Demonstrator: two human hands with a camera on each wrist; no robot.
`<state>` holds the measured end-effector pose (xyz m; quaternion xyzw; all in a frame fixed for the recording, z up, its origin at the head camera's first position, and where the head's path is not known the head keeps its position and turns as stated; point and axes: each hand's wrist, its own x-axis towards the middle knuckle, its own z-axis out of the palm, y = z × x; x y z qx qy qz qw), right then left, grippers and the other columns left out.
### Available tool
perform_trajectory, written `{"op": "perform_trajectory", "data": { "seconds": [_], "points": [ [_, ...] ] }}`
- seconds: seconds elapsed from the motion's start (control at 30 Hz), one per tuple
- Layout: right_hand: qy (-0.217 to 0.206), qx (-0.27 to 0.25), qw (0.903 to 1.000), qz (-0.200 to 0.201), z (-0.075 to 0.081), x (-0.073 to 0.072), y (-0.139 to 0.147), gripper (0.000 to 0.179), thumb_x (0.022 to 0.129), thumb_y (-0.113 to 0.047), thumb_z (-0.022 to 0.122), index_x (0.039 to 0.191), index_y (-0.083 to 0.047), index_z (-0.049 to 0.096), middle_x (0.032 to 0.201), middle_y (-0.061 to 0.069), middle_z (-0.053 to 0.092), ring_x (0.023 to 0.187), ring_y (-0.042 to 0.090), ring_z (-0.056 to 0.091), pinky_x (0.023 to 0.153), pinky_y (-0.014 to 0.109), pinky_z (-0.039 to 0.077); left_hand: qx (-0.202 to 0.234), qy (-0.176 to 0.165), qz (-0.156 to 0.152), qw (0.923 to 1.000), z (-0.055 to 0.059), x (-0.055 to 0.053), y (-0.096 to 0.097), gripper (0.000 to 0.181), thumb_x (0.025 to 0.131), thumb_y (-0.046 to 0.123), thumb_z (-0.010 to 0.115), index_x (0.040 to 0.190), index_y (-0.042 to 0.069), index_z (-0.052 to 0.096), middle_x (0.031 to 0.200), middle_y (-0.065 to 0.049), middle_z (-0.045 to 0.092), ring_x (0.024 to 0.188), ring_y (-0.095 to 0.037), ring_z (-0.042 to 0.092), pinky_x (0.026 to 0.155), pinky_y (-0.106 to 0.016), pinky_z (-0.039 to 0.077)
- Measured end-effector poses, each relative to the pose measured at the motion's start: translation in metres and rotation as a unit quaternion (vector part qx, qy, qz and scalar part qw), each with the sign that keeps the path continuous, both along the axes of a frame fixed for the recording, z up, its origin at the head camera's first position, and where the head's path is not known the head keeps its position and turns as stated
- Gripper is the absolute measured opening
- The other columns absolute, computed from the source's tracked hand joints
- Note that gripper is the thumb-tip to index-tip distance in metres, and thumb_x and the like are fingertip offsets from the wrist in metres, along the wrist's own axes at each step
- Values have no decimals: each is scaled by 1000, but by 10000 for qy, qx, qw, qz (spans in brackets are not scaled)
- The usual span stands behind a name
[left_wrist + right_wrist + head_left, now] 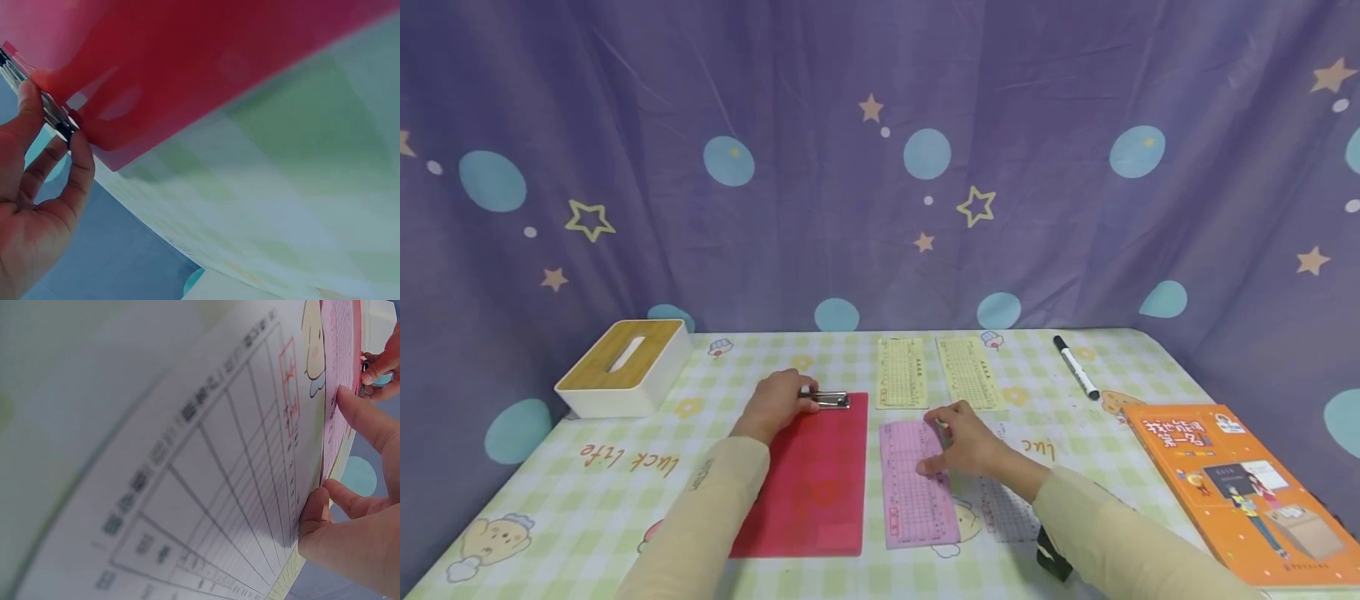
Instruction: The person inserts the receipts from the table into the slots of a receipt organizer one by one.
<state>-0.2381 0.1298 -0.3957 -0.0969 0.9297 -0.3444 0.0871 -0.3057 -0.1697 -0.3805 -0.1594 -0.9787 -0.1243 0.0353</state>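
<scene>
A red clipboard [820, 492] lies on the table with its metal clip [833, 400] at the far end. My left hand [778, 398] grips that clip, thumb on one side and fingers on the other, as the left wrist view shows. To the right of the clipboard is a pink printed slip [917, 492]. My right hand [966, 442] touches it: the thumb rests on its face and the fingertips are at its upper right edge, with a gap between. A white printed slip [212, 469] lies under my right forearm, partly hidden in the head view.
Two yellow printed slips [901, 375] lie behind the pink one. A marker [1077, 368] and an orange book [1240, 492] are at the right, a tissue box [625, 367] at the back left. A dark object [1054, 557] shows partly beneath my right sleeve.
</scene>
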Motion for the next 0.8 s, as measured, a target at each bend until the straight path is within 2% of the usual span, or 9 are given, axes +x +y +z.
{"op": "perform_trajectory", "data": {
  "seconds": [0.33, 0.53, 0.8],
  "points": [
    [-59, 20, 10000, -34, 0, 0, 0, 73, 71, -23, 95, 135, -8, 61, 122, 11, 48, 104, 25, 52, 88, 43, 48, 169, -51, 14, 9998, -2, -3, -5, 12, 87, 20, 81, 96, 13, 79, 89, -6, 69, 86, -25, 63, 85, -44, 53],
    [-81, 43, 9999, -55, 2, 1, 0, 73, 71, -23, 95, 134, -8, 61, 122, 11, 48, 103, 24, 52, 88, 43, 48, 356, -56, 46, 9993, -1, -3, -4, 11, 87, 19, 81, 95, 12, 80, 88, -6, 72, 84, -24, 62, 84, -43, 53],
    [-79, 73, 9999, -54, 2, 0, -1, 73, 71, -24, 95, 134, -9, 61, 122, 12, 48, 101, 24, 52, 87, 43, 48, 550, -185, 148, 9982, 3, -2, -5, 16, 89, 20, 80, 102, 11, 82, 96, -9, 74, 90, -26, 65, 89, -44, 53]
  ]
}}
